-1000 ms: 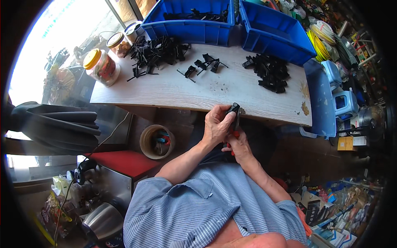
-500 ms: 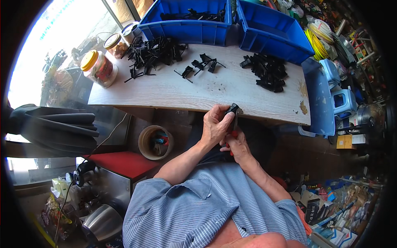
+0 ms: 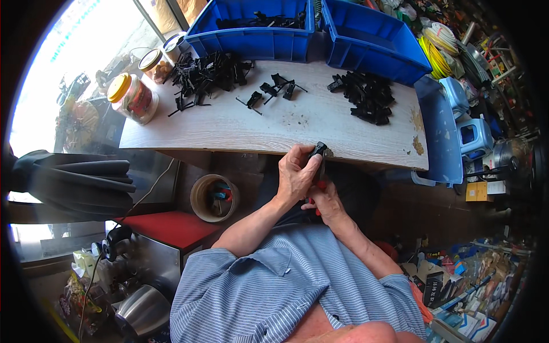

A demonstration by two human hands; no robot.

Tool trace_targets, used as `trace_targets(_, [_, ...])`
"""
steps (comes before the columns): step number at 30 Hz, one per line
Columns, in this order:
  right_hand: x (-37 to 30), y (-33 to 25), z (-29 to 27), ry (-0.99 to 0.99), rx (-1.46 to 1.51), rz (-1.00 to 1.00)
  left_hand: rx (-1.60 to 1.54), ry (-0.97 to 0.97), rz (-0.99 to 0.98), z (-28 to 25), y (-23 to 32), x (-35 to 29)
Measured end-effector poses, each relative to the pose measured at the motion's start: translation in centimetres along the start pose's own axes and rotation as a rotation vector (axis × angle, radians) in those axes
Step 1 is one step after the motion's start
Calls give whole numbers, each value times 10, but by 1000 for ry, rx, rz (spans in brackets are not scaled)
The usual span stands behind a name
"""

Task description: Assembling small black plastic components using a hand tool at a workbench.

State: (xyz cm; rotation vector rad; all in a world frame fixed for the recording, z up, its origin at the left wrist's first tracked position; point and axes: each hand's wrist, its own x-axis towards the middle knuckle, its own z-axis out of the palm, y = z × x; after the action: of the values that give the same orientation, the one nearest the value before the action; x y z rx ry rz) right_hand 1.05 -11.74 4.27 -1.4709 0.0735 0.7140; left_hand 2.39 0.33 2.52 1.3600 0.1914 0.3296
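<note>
Just off the table's front edge, my left hand [image 3: 294,176] pinches a small black plastic part [image 3: 318,149] between thumb and fingers. Below it, my right hand [image 3: 330,204] is closed around the red handles of a cutter-like hand tool [image 3: 322,185]. The tool's metal jaws point up beside the black part; whether they bite on it I cannot tell. Beyond my hands, a few black parts with thin stems [image 3: 278,86] lie mid-table. A large heap of stemmed parts [image 3: 209,74] is at the left, and a pile of stubbier black parts [image 3: 366,97] at the right.
Two blue bins stand at the table's back: the left bin [image 3: 249,47] holds black pieces, the right bin [image 3: 377,56] shows its bare floor. A yellow-lidded jar [image 3: 134,100] sits at the left edge. Below the table is a round bucket [image 3: 200,191] containing tools.
The view has shifted slightly, so the table and piles sit a little further left. Both hands keep almost the same pose, still holding the black part and the red-handled tool.
</note>
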Motion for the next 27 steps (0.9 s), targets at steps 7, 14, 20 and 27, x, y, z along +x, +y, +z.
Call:
trace_targets(7, [4, 14, -5, -14, 4, 1, 3, -2, 2, 3, -2, -3])
trace_targets(14, [3, 16, 1, -20, 70, 13, -36, 49, 14, 9, 1, -11])
trace_targets(20, [4, 20, -2, -12, 95, 48, -82, 23, -20, 12, 2, -13])
trace_targets(27, [0, 14, -11, -66, 156, 39, 31, -38, -24, 8, 18, 3])
